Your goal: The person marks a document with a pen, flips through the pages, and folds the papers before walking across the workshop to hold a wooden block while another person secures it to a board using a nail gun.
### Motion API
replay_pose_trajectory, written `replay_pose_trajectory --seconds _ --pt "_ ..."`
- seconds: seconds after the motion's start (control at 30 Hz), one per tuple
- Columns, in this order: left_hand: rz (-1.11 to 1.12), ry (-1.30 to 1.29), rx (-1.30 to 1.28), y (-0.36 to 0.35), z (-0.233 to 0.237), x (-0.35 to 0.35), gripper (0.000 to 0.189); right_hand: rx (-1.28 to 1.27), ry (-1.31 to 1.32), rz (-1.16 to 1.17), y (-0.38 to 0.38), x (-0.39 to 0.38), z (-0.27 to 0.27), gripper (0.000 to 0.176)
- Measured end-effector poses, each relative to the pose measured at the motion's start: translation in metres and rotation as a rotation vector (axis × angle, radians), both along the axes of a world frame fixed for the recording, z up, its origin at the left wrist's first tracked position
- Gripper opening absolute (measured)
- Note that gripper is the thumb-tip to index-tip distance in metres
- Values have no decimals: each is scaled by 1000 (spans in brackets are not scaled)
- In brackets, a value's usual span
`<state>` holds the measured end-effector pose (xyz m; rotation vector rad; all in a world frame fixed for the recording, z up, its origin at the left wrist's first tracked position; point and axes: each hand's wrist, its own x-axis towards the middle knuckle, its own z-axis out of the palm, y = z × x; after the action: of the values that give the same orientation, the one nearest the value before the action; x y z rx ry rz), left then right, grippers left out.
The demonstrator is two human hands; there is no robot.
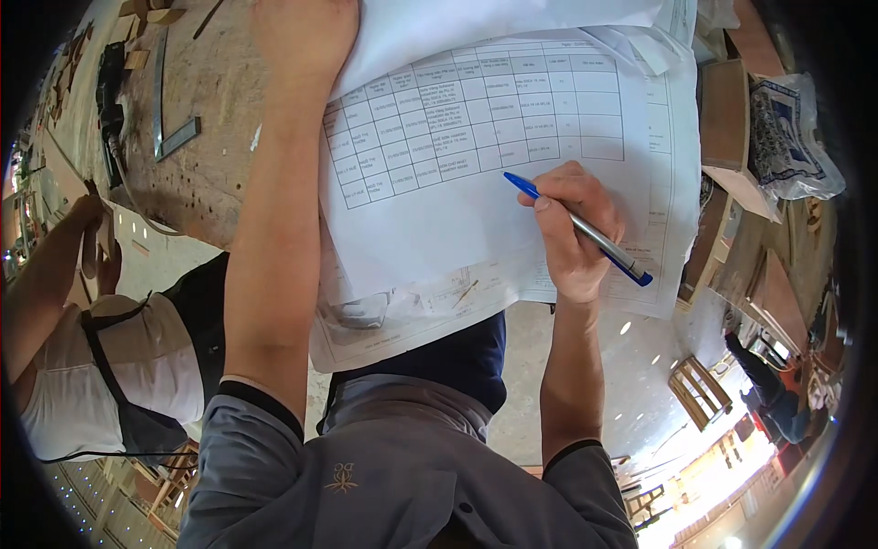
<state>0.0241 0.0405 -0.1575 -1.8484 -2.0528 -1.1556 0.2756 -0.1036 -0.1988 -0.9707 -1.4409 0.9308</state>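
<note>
In my right hand is a blue and silver pen, gripped between thumb and fingers above a printed sheet. The pen's blue end points up and left, close to the sheet's lower blank part and apart from the table of text. My left hand lies at the top edge beside the papers, its fingers out of frame. A folded-back white sheet covers the top of the printed one. Larger drawing sheets lie underneath and hang over the near edge.
On the worn wooden bench at left lie a metal square and a black tool with a cord. A co-worker stands at left. At right are a plastic bag, wood pieces, a slatted wooden frame and another person.
</note>
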Motion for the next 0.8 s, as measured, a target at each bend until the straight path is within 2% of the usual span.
replay_pose_trajectory --seconds 0.53,0.8 --pt "52 -18 -107 -4 10 5 22 -25 -1 -19 -2 -2 0 11" --pt "20 -12 -83 -3 8 3 22 -2 -10 0 0 -1 0 12"
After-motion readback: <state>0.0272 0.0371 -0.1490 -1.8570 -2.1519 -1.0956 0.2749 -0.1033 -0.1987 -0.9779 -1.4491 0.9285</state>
